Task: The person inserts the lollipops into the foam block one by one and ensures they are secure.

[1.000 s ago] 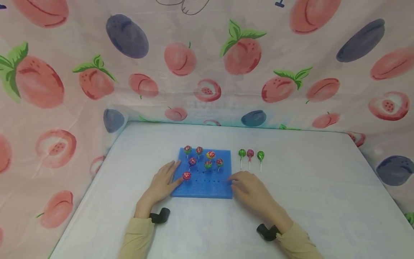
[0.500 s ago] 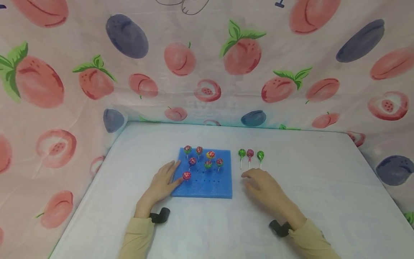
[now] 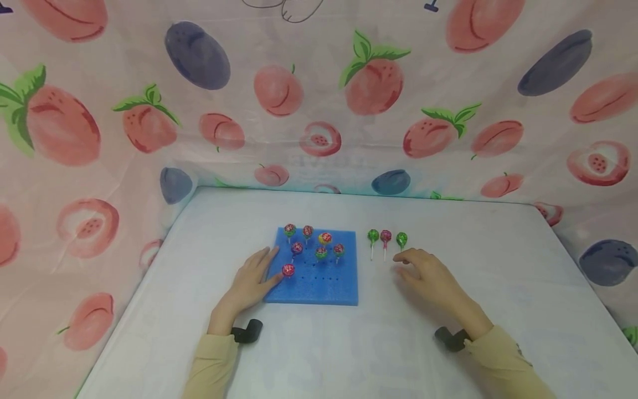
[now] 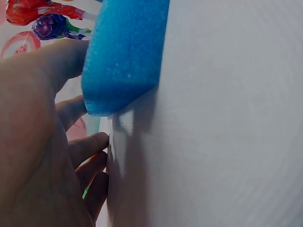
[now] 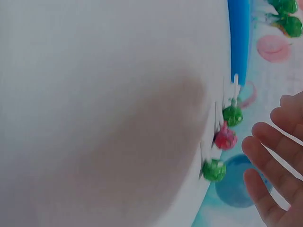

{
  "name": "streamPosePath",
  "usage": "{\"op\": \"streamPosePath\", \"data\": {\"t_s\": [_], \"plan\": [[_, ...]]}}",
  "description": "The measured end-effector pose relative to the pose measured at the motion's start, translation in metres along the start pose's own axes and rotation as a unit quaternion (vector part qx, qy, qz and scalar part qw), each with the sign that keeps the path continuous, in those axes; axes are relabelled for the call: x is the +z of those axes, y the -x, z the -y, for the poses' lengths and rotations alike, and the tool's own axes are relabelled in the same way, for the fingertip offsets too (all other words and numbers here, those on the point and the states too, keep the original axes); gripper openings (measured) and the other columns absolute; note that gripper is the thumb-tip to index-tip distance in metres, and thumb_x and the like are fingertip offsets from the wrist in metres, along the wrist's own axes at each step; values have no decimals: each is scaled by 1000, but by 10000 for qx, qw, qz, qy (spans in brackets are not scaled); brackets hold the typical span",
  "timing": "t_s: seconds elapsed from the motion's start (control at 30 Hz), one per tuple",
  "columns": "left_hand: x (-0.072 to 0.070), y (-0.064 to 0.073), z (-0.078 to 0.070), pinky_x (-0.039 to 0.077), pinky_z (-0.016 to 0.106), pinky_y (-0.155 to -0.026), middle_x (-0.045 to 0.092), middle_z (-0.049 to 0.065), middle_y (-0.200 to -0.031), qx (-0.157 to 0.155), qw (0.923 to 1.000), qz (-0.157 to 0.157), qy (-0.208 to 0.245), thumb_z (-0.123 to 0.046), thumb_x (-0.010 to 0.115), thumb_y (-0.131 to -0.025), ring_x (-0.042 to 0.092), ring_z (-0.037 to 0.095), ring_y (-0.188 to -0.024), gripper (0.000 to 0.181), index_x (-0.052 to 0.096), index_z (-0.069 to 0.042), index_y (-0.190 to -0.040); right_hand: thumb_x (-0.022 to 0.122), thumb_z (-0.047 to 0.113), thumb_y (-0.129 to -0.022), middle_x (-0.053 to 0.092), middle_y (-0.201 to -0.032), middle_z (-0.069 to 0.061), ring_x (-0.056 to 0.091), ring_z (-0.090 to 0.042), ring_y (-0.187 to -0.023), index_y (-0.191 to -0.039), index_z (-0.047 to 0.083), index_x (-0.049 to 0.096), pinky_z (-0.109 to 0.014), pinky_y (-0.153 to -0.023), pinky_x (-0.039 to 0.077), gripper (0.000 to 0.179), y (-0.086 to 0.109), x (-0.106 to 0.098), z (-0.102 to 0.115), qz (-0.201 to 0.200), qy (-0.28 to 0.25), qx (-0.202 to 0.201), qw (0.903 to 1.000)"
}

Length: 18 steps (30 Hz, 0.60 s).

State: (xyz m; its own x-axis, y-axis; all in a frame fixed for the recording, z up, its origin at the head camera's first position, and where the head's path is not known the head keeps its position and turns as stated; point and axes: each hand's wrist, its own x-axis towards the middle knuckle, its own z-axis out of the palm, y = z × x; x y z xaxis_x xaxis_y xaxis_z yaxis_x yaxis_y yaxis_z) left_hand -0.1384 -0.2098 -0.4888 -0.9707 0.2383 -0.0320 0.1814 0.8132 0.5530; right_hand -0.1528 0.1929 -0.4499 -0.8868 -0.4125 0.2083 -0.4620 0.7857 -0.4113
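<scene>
A blue foam board [image 3: 311,291] with small holes lies mid-table, and several wrapped lollipops stand upright in it. My left hand [image 3: 249,282] rests at the board's left edge, its fingers along the side and the thumb near a red lollipop [image 3: 288,270]. In the left wrist view the thumb lies against the blue foam [image 4: 123,52]. To the right of the board lie a green lollipop [image 3: 373,236], a pink lollipop [image 3: 386,236] and another green lollipop [image 3: 401,239]. My right hand [image 3: 433,280], holding nothing, hovers by the rightmost one, its fingertips overlapping the stick.
The white table [image 3: 498,266] runs back to a fruit-patterned cloth [image 3: 309,61] that hangs behind and at both sides. Black wrist cameras, such as the one on the right wrist [image 3: 451,339], stick out below each hand.
My right hand has moved right, from the board's right edge to the rightmost green lollipop. The left hand and the board have stayed in place.
</scene>
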Motion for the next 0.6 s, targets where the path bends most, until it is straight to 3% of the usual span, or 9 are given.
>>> {"op": "streamPosePath", "data": {"t_s": [0.1, 0.37, 0.6], "plan": [[0, 0, -1, 18, 66, -114, 24, 20, -158, -5, 10000, -1, -24, -42, 52, -96, 19, 42, -146, 69, 24, -14, -153, 68, 12, -88, 70, -105, -9, 65, -24, -94, -109, 5, 67, -44, -82, 54, 22, -2, -6, -7, -71, 70, -72, 9999], [2, -1, 0, 19, 67, -114, 25, 20, -158, 29, 10000, -73, -33, -42, 53, -96, 20, 43, -146, 69, 25, -14, -153, 63, 12, -90, 68, -110, -12, 63, -28, -98, -113, 6, 64, -49, -84, 53, 24, -12, -18, -27, 77, 160, 292, 9994], [4, -2, 2, 17, 66, -115, 24, 19, -159, -21, 10000, 5, 12, -44, 52, -96, 18, 41, -147, 70, 23, -17, -154, 63, 10, -90, 68, -111, -15, 64, -31, -98, -114, 3, 64, -50, -83, 53, 24, -26, -26, -40, 165, 274, 224, 9992]]}}
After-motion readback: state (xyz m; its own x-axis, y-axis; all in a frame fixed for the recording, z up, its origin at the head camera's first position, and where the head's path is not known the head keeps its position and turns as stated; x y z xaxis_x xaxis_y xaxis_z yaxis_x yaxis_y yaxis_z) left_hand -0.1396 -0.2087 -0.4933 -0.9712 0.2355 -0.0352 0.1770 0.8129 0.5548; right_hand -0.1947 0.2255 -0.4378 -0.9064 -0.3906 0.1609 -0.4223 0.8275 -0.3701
